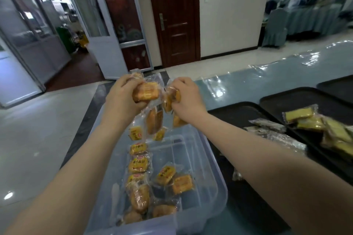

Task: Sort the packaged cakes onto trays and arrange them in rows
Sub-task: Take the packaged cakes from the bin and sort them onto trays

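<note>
Both hands are raised above a clear plastic bin (214, 187). My left hand (122, 97) grips a bunch of packaged golden cakes (146, 92) in clear wrappers. My right hand (186, 95) grips more packaged cakes (169, 101), and some hang down below it. Several wrapped cakes with yellow labels (138, 165) lie in the bin. To the right stand black trays: the near tray (240, 108) carries dark-wrapped packets (271, 123), the second tray (298, 99) carries yellow-green wrapped cakes (313, 122).
The trays sit on a table under a shiny blue-grey plastic cover (267, 76). A third black tray (338, 86) is at the far right. Beyond are a tiled floor, a brown wooden door (175, 15) and glass partitions at left.
</note>
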Tool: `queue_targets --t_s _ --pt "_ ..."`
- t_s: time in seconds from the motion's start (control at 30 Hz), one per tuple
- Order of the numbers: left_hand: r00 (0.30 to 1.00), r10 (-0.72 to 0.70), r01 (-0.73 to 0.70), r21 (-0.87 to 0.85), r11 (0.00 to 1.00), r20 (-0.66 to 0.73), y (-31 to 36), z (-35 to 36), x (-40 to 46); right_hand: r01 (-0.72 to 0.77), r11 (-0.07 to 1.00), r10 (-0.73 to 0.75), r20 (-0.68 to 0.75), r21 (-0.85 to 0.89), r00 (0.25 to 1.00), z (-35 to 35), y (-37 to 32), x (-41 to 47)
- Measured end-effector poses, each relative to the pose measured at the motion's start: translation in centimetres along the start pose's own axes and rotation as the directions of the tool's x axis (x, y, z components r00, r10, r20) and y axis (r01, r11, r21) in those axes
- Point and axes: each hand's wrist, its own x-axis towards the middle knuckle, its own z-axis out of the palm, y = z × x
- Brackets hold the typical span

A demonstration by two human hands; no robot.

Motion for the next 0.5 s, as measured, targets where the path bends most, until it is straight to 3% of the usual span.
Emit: queue_targets --t_s 0.23,0.5 --pt "0.996 0.066 -0.068 -0.039 0.997 -0.065 9.8 0.7 1.7 -0.008 0.998 0.019 -0.162 0.067 0.987 -8.4 1.9 -0.5" --pt "0.992 0.13 -0.13 -0.139 0.982 -0.012 24.5 9.2 3.0 -0.085 0.996 0.083 -0.205 -0.003 0.975 -21.8 12.4 -4.4"
